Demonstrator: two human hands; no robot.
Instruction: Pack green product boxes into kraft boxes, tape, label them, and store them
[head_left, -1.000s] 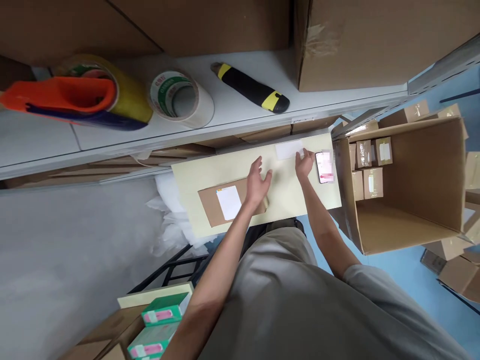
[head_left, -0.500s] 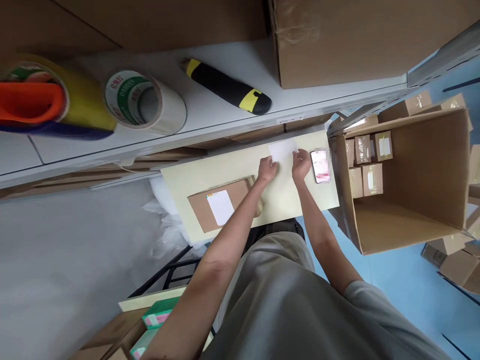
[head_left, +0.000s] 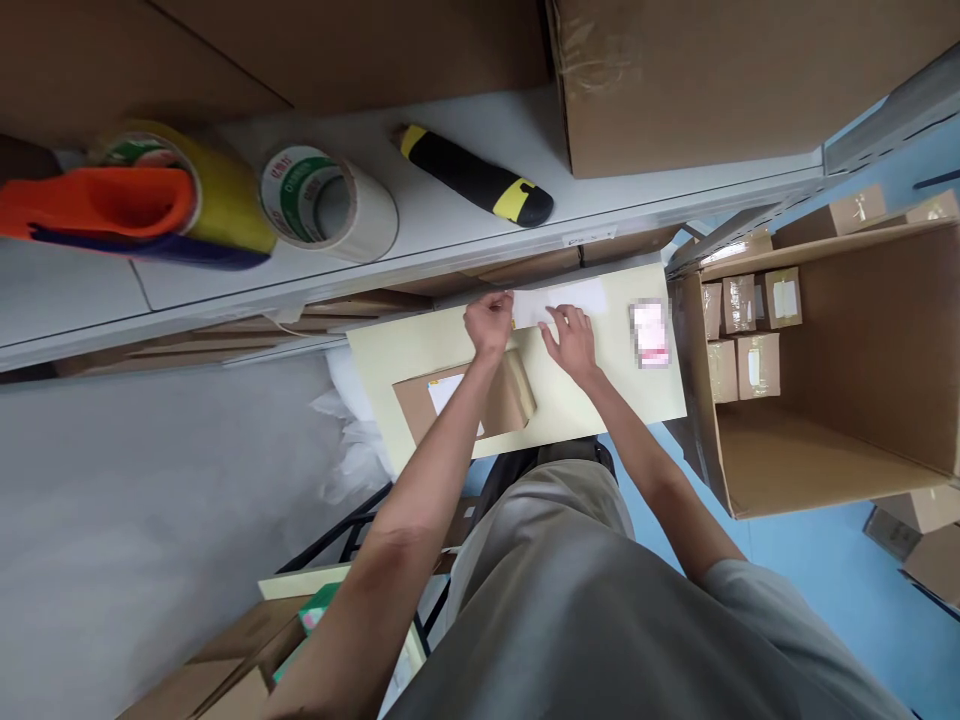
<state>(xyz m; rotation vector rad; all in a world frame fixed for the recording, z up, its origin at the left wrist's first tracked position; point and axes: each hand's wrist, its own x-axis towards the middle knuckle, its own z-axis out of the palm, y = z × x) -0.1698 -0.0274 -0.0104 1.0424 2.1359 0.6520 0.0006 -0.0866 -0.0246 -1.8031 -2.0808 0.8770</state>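
My left hand is closed in a pinch on the left end of a white label sheet at the far edge of the pale yellow tabletop. A small yellow mark shows on the sheet by those fingers. Over the sheet's near edge lies my right hand, its thumb and fingers apart. A flat cardboard box with a white label on top rests below my left hand, partly covered by my left forearm. To the right of my right hand is a phone, its screen blurred out.
A large open carton holding several small boxes stands at the right. On the shelf above are an orange tape dispenser, a tape roll, a black and yellow utility knife and a big carton. Clear plastic hangs at the left.
My left hand has moved left with the sheet's end, and more of the sheet shows. My right hand has shifted left and spread its fingers. The view has shifted slightly.
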